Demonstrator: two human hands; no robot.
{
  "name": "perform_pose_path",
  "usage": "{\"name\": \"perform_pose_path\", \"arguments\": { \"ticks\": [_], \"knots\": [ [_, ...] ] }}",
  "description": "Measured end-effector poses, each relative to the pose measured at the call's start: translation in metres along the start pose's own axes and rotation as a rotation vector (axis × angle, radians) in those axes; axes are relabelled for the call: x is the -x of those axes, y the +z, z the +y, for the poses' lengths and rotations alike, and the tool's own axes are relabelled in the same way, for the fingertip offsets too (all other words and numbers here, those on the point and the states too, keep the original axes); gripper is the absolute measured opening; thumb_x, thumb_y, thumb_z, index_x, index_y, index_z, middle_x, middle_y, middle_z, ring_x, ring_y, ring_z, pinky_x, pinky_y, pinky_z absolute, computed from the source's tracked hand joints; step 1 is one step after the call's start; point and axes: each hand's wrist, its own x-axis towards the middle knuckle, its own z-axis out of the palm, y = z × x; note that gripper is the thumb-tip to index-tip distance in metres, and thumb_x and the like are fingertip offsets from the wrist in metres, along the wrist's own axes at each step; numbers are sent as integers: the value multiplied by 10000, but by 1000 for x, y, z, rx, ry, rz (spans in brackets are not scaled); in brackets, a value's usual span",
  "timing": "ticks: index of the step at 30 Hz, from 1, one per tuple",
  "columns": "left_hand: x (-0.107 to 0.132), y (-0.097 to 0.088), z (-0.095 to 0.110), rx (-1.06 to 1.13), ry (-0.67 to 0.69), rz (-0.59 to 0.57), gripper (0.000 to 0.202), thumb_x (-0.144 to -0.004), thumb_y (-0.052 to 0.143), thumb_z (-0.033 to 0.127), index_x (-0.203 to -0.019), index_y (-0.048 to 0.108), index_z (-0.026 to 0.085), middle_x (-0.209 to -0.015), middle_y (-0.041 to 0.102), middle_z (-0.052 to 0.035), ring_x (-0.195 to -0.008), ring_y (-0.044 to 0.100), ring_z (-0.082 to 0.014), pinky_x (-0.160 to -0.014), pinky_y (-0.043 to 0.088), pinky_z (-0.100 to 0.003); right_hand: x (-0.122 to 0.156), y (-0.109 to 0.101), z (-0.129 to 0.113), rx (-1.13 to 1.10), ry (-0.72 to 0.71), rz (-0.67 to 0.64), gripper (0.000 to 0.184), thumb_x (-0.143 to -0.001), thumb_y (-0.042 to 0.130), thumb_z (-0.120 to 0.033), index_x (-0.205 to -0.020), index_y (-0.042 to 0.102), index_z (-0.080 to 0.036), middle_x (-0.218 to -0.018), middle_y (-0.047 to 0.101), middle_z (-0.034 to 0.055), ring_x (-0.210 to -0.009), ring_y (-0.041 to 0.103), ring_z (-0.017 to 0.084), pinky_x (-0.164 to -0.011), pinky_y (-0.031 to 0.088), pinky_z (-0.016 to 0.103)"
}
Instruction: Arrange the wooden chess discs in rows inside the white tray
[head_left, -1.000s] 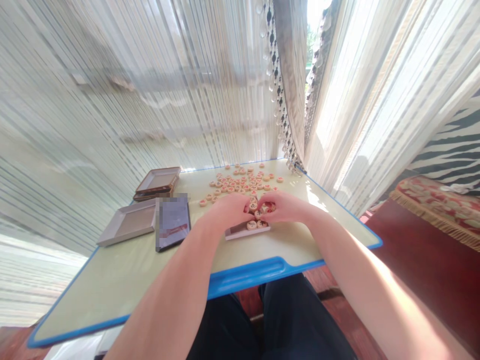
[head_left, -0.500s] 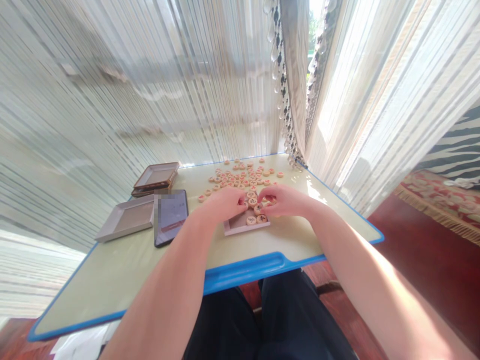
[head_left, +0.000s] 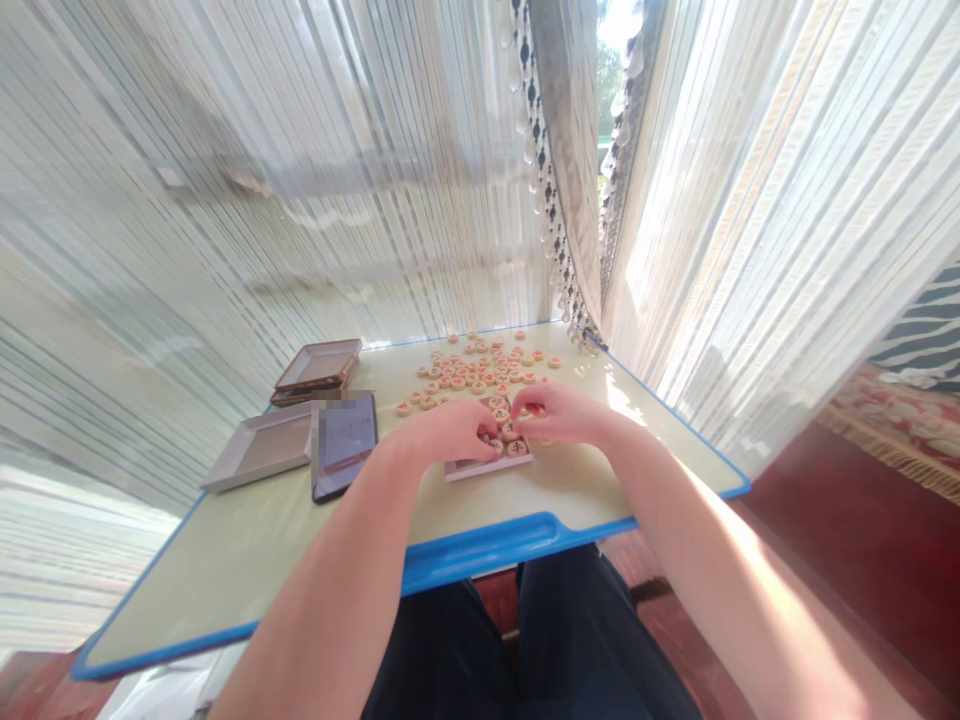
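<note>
A shallow pale box [head_left: 480,471] holds several round wooden Chinese chess pieces [head_left: 516,448] with black characters, set in rows along its right side. My left hand [head_left: 461,428] reaches over the box's left part, its fingers curled onto a piece [head_left: 494,448] near the front wall. Over the right wall, my right hand [head_left: 562,411] has its fingertips pinched at another piece [head_left: 510,431]. My hands hide parts of the box and a few pieces beneath the right palm.
Many loose pieces with red characters [head_left: 480,370] spread across the far table. A tablet [head_left: 349,440], a grey tray [head_left: 259,445] and stacked brown-rimmed trays [head_left: 319,365] lie to the left. The table has a blue rim [head_left: 480,555]; string curtains [head_left: 337,170] hang behind it.
My left hand has moved from the middle of the box toward its front row of pieces. The right hand stays by the right wall. The view has shifted slightly.
</note>
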Motion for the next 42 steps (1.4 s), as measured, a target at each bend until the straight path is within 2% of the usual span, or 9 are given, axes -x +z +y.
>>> {"name": "perform_pose_path", "arguments": {
  "ticks": [5, 13, 16, 20, 23, 30, 33, 37, 42],
  "knots": [
    [2, 1, -1, -1, -14, 66, 178, -654, 542, 342, -644, 625, 185, -577, 563, 33, -530, 471, -99, -491, 296, -226, 0, 1, 1, 0, -15, 19, 148, -715, 579, -270, -787, 671, -180, -666, 512, -19, -628, 463, 106, -582, 329, 217],
    [7, -3, 22, 14, 167, 225, 189, -696, 517, 278, -764, 681, 214, -723, 643, 18, -644, 522, -114, -590, 348, -222, 1, -1, -5, 27, 1, 50, 154, -737, 563, -295, -765, 669, -186, -674, 553, -9, -647, 482, 113, -567, 323, 216],
    [9, -3, 26, -15, 202, 223, 189, -716, 502, 257, -756, 684, 223, -723, 645, 13, -643, 526, -117, -603, 357, -229, 0, 0, -2, 32, 15, 62, 136, -736, 549, -255, -760, 664, -185, -692, 584, 0, -655, 498, 118, -570, 333, 216],
    [10, 0, 26, -25, 140, 179, 167, -719, 523, 287, -703, 669, 208, -705, 647, -6, -656, 544, -140, -627, 382, -241, -4, 3, 6, 56, 90, 137, 179, -745, 481, -171, -755, 659, -191, -743, 635, 13, -672, 528, 127, -584, 348, 220],
    [9, 2, 26, -18, 114, 164, 165, -721, 533, 312, -717, 660, 207, -714, 650, -8, -658, 550, -148, -622, 391, -247, -6, 3, 9, 66, 131, 186, 197, -748, 465, -157, -748, 659, -191, -778, 663, 22, -700, 549, 139, -597, 357, 224],
    [8, 2, 25, 19, 118, 177, 154, -711, 534, 284, -770, 663, 225, -776, 670, 15, -684, 562, -138, -609, 393, -231, -5, 1, 5, 77, 135, 186, 195, -732, 473, -155, -744, 664, -187, -763, 657, 26, -676, 540, 136, -590, 351, 228],
    [8, -1, 22, 14, 101, 151, 156, -694, 525, 261, -748, 666, 222, -739, 667, 22, -656, 559, -130, -585, 378, -227, -2, -1, 0, 51, 97, 140, 166, -715, 507, -183, -763, 666, -191, -700, 605, 9, -630, 503, 120, -564, 338, 223],
    [7, -3, 18, -28, 49, 79, 166, -698, 518, 295, -691, 662, 213, -670, 650, 18, -603, 547, -125, -543, 353, -228, 5, -3, -2, -33, 68, -37, 99, -682, 597, -281, -728, 626, -198, -627, 528, -28, -582, 463, 102, -513, 310, 214],
    [5, -1, 18, -43, -20, 49, 190, -702, 532, 367, -670, 637, 212, -678, 644, 19, -594, 537, -126, -491, 313, -223, 9, -4, 2, -50, 58, -168, 241, -643, 660, -417, -689, 580, -195, -607, 500, -40, -559, 421, 97, -485, 278, 224]
  ]
}}
